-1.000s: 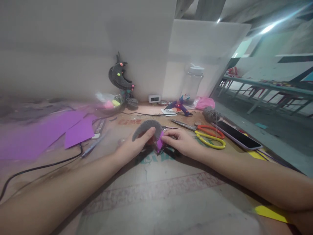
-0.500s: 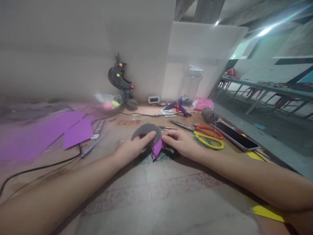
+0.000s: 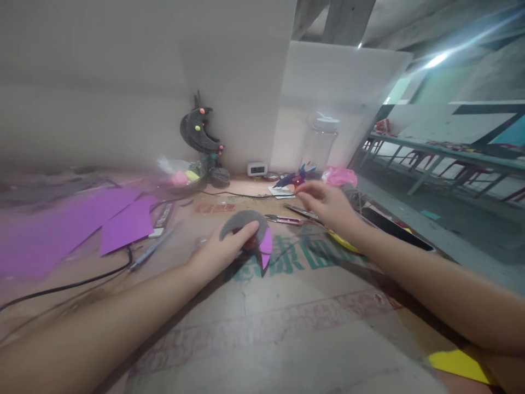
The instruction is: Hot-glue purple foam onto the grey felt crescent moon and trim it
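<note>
I've got the left hand (image 3: 235, 238) pinching the grey crescent (image 3: 241, 220) over the table (image 3: 287, 339), right hand (image 3: 328, 205) apart near the glue gun (image 3: 289, 179), can't tell if it's gripping anything. Grey covering looks mostly done, purple tip (image 3: 266, 249) left bare.

Craft workshop: purple sheets (image 3: 127, 223) at left, a glue gun (image 3: 290, 180) on the far side and scissors (image 3: 343, 242) at right share the near bench (image 3: 287, 334); at far right, a long bench (image 3: 438, 149) strewn with small items and red stools (image 3: 456, 165) stand on a bare grey floor (image 3: 467, 232).
</note>
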The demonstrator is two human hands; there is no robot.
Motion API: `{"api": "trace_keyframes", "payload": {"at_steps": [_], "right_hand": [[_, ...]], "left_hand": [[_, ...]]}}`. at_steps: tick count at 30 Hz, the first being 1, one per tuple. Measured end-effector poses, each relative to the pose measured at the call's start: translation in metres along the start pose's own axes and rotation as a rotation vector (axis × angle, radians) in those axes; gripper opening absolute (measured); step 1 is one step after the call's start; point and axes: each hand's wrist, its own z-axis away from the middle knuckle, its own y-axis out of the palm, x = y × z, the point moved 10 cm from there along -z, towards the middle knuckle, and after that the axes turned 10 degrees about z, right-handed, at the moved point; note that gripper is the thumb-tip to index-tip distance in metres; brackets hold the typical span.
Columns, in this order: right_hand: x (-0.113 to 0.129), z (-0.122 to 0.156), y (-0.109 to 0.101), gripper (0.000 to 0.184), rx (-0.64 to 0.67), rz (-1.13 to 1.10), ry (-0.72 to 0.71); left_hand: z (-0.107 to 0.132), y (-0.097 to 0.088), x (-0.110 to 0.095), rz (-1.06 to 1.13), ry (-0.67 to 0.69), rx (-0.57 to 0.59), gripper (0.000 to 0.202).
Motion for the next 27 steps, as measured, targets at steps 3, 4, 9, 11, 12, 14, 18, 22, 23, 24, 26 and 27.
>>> {"api": "trace_keyframes", "payload": {"at_steps": [3,4,9,11,12,14,18,22,23,24,26,27], "right_hand": [[-0.038,-0.022,-0.027,0.018,-0.149,0.232,0.054],[-0.055,-0.028,-0.028,0.021,-0.144,0.281,0.11],[-0.108,-0.048,-0.013,0.037,-0.029,0.276,0.228],[-0.118,-0.057,-0.008,0.041,0.001,0.258,0.245],[-0.121,-0.063,-0.006,0.04,0.019,0.251,0.252],[-0.126,-0.074,0.002,0.037,0.067,0.24,0.262],[-0.13,-0.088,0.026,0.034,0.152,0.25,0.293],[-0.127,-0.092,0.038,0.033,0.115,0.295,0.341],[-0.125,-0.091,0.036,0.032,0.095,0.297,0.35],[-0.122,-0.09,0.034,0.031,0.078,0.293,0.356],[-0.114,-0.084,0.024,0.031,0.049,0.273,0.367],[-0.108,-0.079,0.018,0.033,0.037,0.258,0.368]], "left_hand": [[0.0,-0.005,0.003,0.046,-0.023,-0.057,0.029],[0.0,-0.005,0.002,0.049,-0.022,-0.059,0.029],[0.002,-0.007,-0.004,0.035,-0.007,-0.082,0.032],[0.002,-0.012,-0.007,0.004,0.025,-0.122,0.035],[0.003,-0.015,-0.008,-0.02,0.036,-0.149,0.036],[0.003,-0.022,-0.006,-0.06,0.03,-0.206,0.038],[0.001,-0.023,0.0,-0.036,0.011,-0.207,0.04],[-0.001,-0.02,0.001,-0.022,0.03,-0.182,0.041],[-0.001,-0.021,0.002,-0.021,0.03,-0.184,0.041],[-0.002,-0.02,0.002,-0.02,0.033,-0.18,0.041],[-0.002,-0.019,0.0,-0.024,0.049,-0.165,0.042],[-0.002,-0.018,-0.002,-0.029,0.058,-0.157,0.042]]}}
